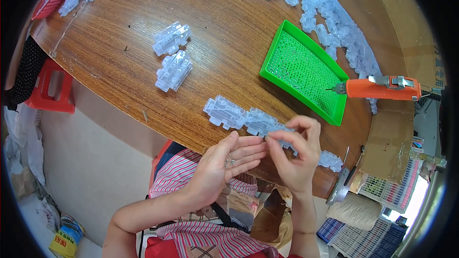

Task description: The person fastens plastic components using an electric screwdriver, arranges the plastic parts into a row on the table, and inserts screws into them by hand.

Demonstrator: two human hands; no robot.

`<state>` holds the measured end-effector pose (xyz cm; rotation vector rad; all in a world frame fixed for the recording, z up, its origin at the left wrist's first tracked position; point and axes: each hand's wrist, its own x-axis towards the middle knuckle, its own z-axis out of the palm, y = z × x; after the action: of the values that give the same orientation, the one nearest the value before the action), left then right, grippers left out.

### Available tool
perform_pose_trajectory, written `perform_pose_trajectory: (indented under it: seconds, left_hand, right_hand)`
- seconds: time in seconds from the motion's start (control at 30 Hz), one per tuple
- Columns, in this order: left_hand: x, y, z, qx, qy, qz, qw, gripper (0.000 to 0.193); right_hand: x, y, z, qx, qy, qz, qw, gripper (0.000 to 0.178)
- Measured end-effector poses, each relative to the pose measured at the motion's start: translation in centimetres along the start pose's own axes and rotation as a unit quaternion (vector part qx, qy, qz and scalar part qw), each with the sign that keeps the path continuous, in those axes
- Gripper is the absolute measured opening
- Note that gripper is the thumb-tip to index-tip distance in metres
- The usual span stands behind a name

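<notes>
Here are one tray (311, 67), one screwdriver (375, 89) and clear plastic parts (224, 112) (beyond counting).

The table (110, 43) is lit brightly and fairly evenly, while a soft shadow is cast on the pale floor (95, 157) below its edge. The heap of clear plastic parts (351, 43) is washed to bluish white, and a bright patch (420, 196) at the lower right is blown out. Straight edges are bowed toward the rim, the corners are blackened, and the right hand's (299, 165) fingertips are slightly softened.
</notes>
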<state>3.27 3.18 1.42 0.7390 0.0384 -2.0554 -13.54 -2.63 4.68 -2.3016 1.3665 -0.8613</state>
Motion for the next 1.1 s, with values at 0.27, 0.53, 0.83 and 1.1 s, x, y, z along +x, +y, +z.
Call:
perform_pose_trajectory:
  seconds: [0.27, 0.53, 0.83, 1.1]
  left_hand:
    - [-0.1, 0.5, 0.3, 0.023, 0.025, -0.024, 0.999, 0.061]
    - [-0.2, 0.9, 0.4, 0.015, 0.027, -0.035, 0.999, 0.062]
    - [0.0, 0.8, -0.1, -0.050, -0.015, -0.041, 0.998, 0.070]
    - [0.1, 1.0, -0.1, -0.091, -0.122, -0.041, 0.987, 0.088]
  right_hand:
    - [1.7, 0.9, 1.6, -0.019, -0.058, -0.006, 0.998, 0.015]
    - [2.2, 0.7, 1.9, -0.023, -0.079, 0.010, 0.997, 0.014]
    - [2.4, -0.6, 0.5, -0.004, -0.085, 0.014, 0.996, 0.015]
    - [0.4, -4.4, 0.1, -0.017, -0.153, -0.027, 0.988, 0.019]
